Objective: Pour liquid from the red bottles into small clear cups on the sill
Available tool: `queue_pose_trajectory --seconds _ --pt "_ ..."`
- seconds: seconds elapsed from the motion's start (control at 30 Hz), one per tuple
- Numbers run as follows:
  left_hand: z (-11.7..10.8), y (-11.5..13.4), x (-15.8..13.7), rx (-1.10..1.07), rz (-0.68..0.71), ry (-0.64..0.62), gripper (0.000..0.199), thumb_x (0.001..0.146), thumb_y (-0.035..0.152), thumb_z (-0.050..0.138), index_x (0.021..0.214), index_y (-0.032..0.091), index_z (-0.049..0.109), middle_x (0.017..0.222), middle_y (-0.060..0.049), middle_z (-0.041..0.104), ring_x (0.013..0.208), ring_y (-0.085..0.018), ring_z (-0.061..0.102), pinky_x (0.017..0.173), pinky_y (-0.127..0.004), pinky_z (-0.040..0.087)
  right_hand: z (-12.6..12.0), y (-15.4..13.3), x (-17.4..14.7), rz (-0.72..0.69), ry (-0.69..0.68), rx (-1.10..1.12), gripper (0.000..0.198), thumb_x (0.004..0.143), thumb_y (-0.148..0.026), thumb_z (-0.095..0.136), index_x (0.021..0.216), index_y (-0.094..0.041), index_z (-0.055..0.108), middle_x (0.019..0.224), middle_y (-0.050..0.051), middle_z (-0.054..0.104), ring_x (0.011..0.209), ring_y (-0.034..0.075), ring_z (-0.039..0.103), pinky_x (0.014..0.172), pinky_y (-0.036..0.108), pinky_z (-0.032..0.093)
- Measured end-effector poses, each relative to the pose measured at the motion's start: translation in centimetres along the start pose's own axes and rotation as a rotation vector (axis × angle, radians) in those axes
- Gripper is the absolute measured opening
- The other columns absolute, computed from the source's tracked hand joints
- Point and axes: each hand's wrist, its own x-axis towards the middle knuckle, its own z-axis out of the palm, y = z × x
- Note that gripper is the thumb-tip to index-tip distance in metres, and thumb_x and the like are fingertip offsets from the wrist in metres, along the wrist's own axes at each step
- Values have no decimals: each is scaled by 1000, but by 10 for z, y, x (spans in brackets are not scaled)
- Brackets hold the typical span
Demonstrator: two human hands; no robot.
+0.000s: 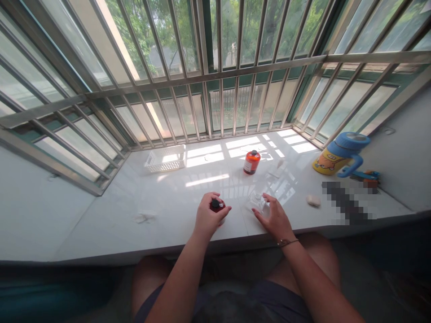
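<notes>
My left hand [205, 216] curls around a small dark red bottle [218, 207] with a black cap, just above or on the white ledge; its lower part is mostly hidden by my fingers. To the right, the thumb and fingers of my right hand [276, 220] close on the side of a small clear container [256, 202], see-through like glass or plastic. Its exact kind is hard to make out against the glare. Beyond both hands stands an orange-red bottle [252, 163] with a black cap and a pale label, upright on the ledge.
A white perforated basket [165, 159] stands at the back left. Crumpled clear plastic [145, 217] lies at left, with more clear plastic [276, 168] behind my right hand. At right are a beige lump [313, 201] and a blue-and-yellow bottle [340, 154]. Metal bars [229, 72] line the window.
</notes>
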Motion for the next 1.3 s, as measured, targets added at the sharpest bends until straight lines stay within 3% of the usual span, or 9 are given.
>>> queue_pose_trajectory --seconds 0.07,0.2,0.37,0.53,0.73,0.87,1.03,1.2,1.3 --pt "0 0 0 19 26 -18 27 76 32 90 90 23 68 121 -8 70 118 -28 69 107 -43 50 0 -1 0 5 2 0 69 98 -61 67 151 -22 46 138 17 65 122 37 67 105 56 59" --pt "0 -1 0 -9 -64 29 48 73 32 94 111 26 65 125 -6 71 111 -25 71 102 -42 53 -1 -2 0 10 -1 3 69 98 -61 67 151 -22 46 138 17 66 121 36 68 103 55 59" --pt "1 -1 1 7 33 -20 27 76 29 89 83 22 64 121 -9 70 127 -30 65 108 -43 49 -1 -1 0 20 -8 4 69 98 -62 67 150 -22 46 137 17 66 117 36 68 102 56 60" --pt "1 2 0 -16 -84 35 48 71 32 94 105 25 61 131 -8 70 112 -25 70 102 -43 54 -1 -1 0 23 -9 3 70 98 -63 67 151 -22 47 136 17 66 114 35 69 101 56 60" --pt "1 2 1 12 17 -12 26 75 30 90 84 22 66 127 -10 68 124 -29 67 107 -43 52 0 0 -1 20 -3 -4 70 98 -62 66 151 -22 46 137 17 66 114 34 69 101 55 60" --pt "2 4 0 -12 -97 44 54 69 33 96 112 26 64 123 -8 71 109 -26 71 100 -45 57 0 0 -1 13 -2 -8 70 98 -63 66 151 -21 46 137 17 65 113 35 69 100 55 60" --pt "2 3 0 -9 -14 -1 32 74 30 91 87 22 63 129 -9 66 122 -28 67 108 -45 53 0 1 -1 4 1 -8 71 98 -63 66 151 -21 45 136 17 66 116 36 68 102 55 59" --pt "2 1 -1 -26 -94 56 54 70 33 95 112 25 62 121 -7 69 109 -25 70 103 -45 55 0 0 -1 19 -3 -3 71 98 -63 66 151 -21 46 137 17 65 113 35 69 100 54 60" --pt "1 0 0 -1 -20 31 37 72 31 93 95 22 65 121 -7 66 115 -26 69 106 -45 54 1 0 -1 18 -4 -5 71 98 -63 66 151 -21 46 138 17 65 113 35 69 100 55 60"
